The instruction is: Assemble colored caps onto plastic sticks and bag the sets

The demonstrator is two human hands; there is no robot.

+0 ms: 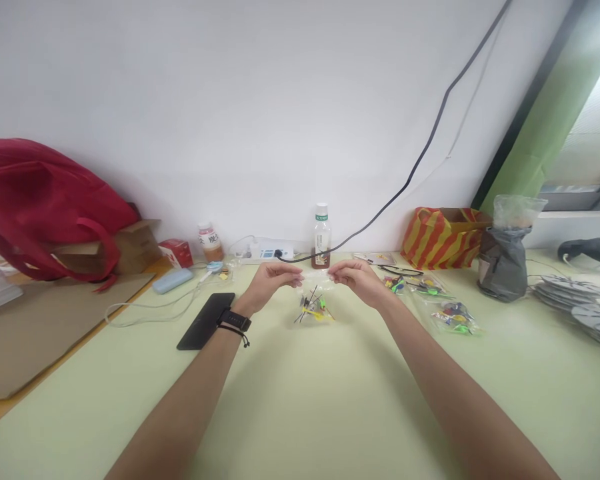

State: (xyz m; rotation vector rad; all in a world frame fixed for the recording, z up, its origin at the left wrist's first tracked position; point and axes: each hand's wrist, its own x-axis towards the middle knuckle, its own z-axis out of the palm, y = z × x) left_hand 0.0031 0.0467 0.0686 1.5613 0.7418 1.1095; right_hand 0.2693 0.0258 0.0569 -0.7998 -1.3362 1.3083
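Observation:
A clear plastic bag [314, 308] hangs between my two hands, its top edge stretched across. Inside it show thin dark sticks and small yellow, green and grey parts, too small to name. My left hand [271, 283], with a black watch on the wrist, pinches the bag's upper left corner. The upper right corner is pinched between the fingers of my right hand [359, 280]. Whether the bag's mouth is sealed cannot be made out. Similar filled clear bags [453, 315] lie on the table to the right of my right hand.
Behind my hands stands a drink bottle [322, 240] near a power strip [273, 251]. A black phone [207, 321] lies left, with a cable and a second bottle [210, 242] beyond. Rightward are a striped bag [443, 237], a grey bag [503, 263] and stacked discs [565, 293].

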